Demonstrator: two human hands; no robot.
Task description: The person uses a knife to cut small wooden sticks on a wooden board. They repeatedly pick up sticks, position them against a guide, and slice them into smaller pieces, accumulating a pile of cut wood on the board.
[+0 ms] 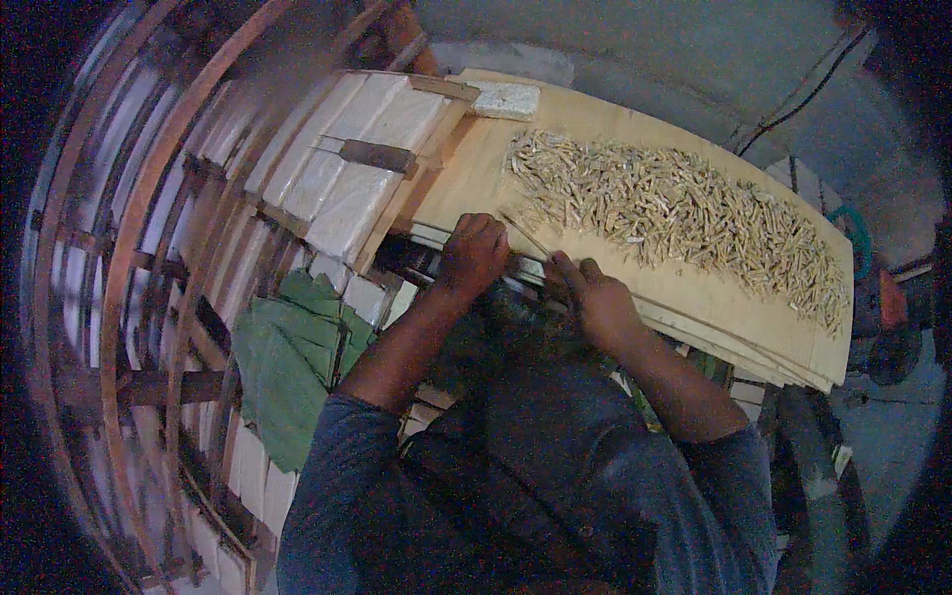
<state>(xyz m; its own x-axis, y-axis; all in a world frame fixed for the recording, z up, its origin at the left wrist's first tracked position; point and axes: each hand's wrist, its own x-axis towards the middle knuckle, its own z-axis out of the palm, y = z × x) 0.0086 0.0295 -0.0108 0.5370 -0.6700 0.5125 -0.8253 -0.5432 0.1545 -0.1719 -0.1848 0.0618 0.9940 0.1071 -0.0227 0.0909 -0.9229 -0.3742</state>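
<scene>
Bending over a pale wooden counter, a person works w/ both bare hands at its near edge, L hand and R hand side by side, a narrow gap btwn them. A thin rod lies across that gap: its long axis slants from just beside the L fingers, at its far end, down and rightward to the R fingertips, where its near end meets the hand. R hand is thus the nearer one, its fingers apparently pinched on the rod; L fingers are curled in tight, but whether they grip anything, can't tell. A greyish strip shows btwn the hands, below the rod; material unclear.

Beyond the R fingers and off to their right, a long heap of small pale pieces spreads over the counter, apart from both hands. Up and left of the L fingers, a wooden-handled tool w/ thin prongs rests on white slabs; farther up, a white block sits nr the counter's back edge. Down and left of the L fingers hangs or lies a green cloth, exact support unclear.
</scene>
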